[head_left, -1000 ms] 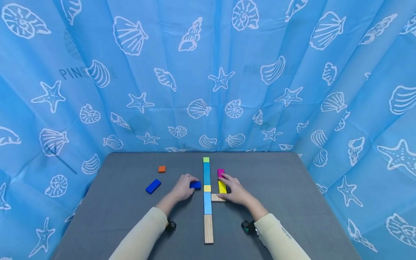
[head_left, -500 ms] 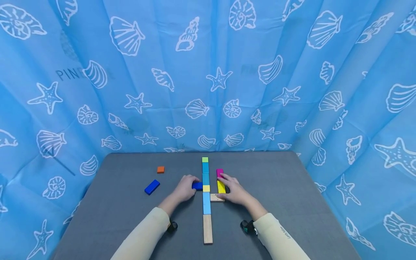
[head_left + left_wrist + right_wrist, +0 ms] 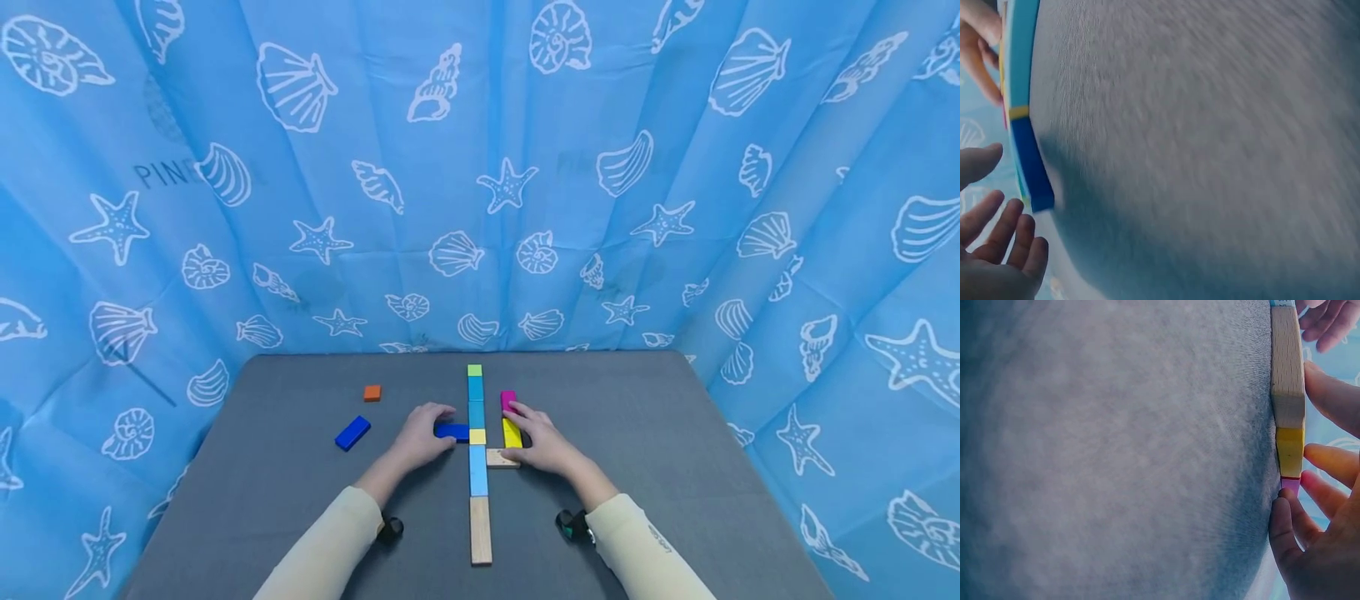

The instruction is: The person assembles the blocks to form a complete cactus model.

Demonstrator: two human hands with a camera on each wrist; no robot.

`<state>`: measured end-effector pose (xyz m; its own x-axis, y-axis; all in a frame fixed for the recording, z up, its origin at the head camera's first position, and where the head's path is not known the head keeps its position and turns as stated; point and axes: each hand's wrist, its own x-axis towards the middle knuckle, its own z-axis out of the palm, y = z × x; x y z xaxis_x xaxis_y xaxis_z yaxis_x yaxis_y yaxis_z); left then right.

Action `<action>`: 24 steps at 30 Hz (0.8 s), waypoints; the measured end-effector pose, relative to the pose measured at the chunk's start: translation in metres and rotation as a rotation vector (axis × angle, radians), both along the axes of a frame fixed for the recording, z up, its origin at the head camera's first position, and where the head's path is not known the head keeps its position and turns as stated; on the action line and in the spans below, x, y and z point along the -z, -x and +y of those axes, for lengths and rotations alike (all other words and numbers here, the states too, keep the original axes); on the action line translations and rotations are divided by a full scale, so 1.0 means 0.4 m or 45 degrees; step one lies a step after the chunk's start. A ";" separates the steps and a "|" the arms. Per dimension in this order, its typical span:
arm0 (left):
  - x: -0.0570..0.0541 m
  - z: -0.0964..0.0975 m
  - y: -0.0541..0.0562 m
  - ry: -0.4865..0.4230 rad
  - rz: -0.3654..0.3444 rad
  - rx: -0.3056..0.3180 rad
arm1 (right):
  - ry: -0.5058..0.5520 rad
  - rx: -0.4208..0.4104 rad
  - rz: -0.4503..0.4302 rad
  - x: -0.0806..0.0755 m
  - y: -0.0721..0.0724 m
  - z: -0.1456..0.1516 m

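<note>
A dark blue block [image 3: 452, 432] lies flat with its end against the yellow square [image 3: 477, 437] of a straight row of blocks. My left hand [image 3: 424, 436] is just left of it, thumb and fingers spread apart; the left wrist view shows a gap between the fingertips [image 3: 997, 149] and the blue block. On the row's other side, my right hand [image 3: 542, 442] rests its thumb on a bare wooden block [image 3: 1288, 369]. Its fingers touch the yellow block [image 3: 1290, 452] and the magenta block [image 3: 1290, 484], which run end to end away from the wooden one.
The row holds a light blue block [image 3: 478, 471], a long wooden block [image 3: 481, 533], teal blocks [image 3: 476, 414] and a green square [image 3: 475, 370] at its far end. Another blue block [image 3: 352, 433] and an orange square [image 3: 372, 392] lie left on the grey table [image 3: 637, 400].
My left hand has slid the blue block right until it meets the row, then let it go and drawn back slightly left. My right hand stays on its blocks.
</note>
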<state>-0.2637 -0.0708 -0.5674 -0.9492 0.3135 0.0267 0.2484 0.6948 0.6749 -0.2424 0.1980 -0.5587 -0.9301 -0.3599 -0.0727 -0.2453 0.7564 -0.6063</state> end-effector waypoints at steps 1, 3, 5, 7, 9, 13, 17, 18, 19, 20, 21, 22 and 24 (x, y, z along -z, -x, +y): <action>0.000 -0.009 -0.001 -0.018 0.005 -0.011 | 0.000 -0.002 -0.001 0.000 0.000 0.000; 0.002 -0.027 -0.003 -0.051 0.017 -0.030 | 0.003 -0.003 -0.002 0.002 0.001 0.000; 0.006 -0.045 -0.005 -0.075 0.024 -0.041 | -0.001 -0.003 -0.003 0.004 0.001 0.000; 0.009 -0.064 -0.008 -0.098 0.031 -0.048 | -0.002 -0.001 0.002 0.006 0.002 0.000; 0.009 -0.084 -0.012 -0.116 0.041 -0.043 | -0.003 -0.001 -0.001 0.009 0.002 0.000; -0.004 -0.126 -0.019 -0.162 0.032 -0.040 | -0.008 0.003 -0.009 0.010 0.002 0.001; -0.018 -0.171 -0.018 -0.222 0.033 -0.052 | -0.001 0.011 -0.007 0.008 0.002 0.000; -0.022 -0.184 -0.017 -0.243 0.042 -0.053 | 0.005 0.014 -0.006 0.008 0.003 0.000; -0.024 -0.196 -0.016 -0.253 0.054 -0.058 | 0.007 0.016 -0.006 0.007 0.003 0.000; -0.025 -0.209 -0.016 -0.262 0.073 -0.060 | 0.007 0.017 -0.006 0.006 0.003 0.000; -0.027 -0.222 -0.016 -0.277 0.083 -0.064 | 0.008 0.017 -0.008 0.005 0.003 0.000; -0.027 -0.236 -0.017 -0.286 0.096 -0.068 | 0.009 0.018 -0.009 0.005 0.003 0.000; -0.026 -0.266 -0.019 -0.307 0.117 -0.087 | 0.005 0.016 -0.013 0.005 0.003 -0.001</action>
